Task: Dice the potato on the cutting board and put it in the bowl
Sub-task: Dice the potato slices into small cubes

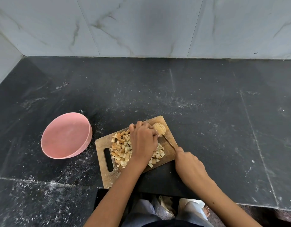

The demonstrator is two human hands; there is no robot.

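the firm, slippery pale scored potato piece [159,128] is pinned by curled left hand [144,141] fingers; a thin knife [169,142] is gripped by the right hand [188,163].

Even, soft daylight, no harsh glare; faint sheen on the dark countertop [207,95]. Wide-angle bends the wall tiles [141,25] at the edges. Focus slightly soft throughout, corners smeared.

Head view, steeply down over countertop [207,99]
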